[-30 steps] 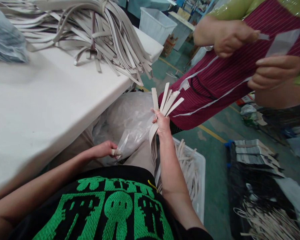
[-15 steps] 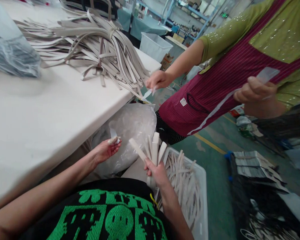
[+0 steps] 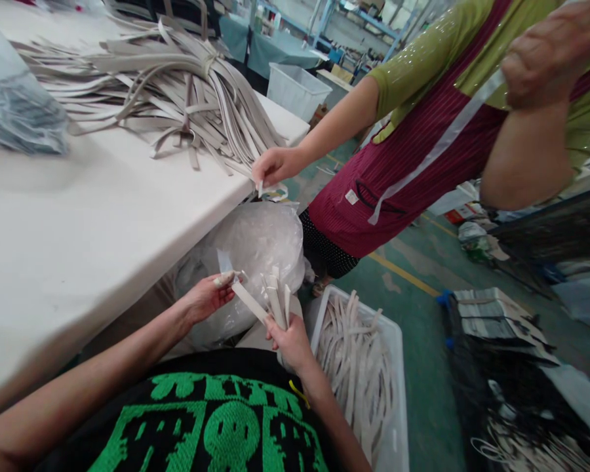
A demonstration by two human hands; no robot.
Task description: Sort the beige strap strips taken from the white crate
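Note:
My right hand (image 3: 291, 341) is closed around several pale beige strips (image 3: 276, 303), which fan out above the fingers. One strip (image 3: 250, 301) leans left, its end at the fingertips of my left hand (image 3: 210, 298). That hand is pinched on a small translucent strip (image 3: 223, 261), and something whitish covers a fingertip. Whether the left fingers also grip the beige strip's end, I cannot tell. Behind both hands bulges a clear plastic bag (image 3: 260, 242). Beside my right arm, a white bin (image 3: 398, 367) holds many similar strips (image 3: 356, 367).
A white-covered table (image 3: 103, 223) fills the left, bearing a large tied bundle of strips (image 3: 177, 85) and a plastic-wrapped pack (image 3: 19, 111). Across its corner stands a co-worker in a maroon apron (image 3: 344, 216), holding a long translucent strip (image 3: 437, 144). Stacked material (image 3: 496, 328) lies on the right floor.
My right hand has moved left with the beige strips, bringing one end to my left fingertips. The co-worker's one hand has risen with the translucent strip; the other has moved left toward the table corner.

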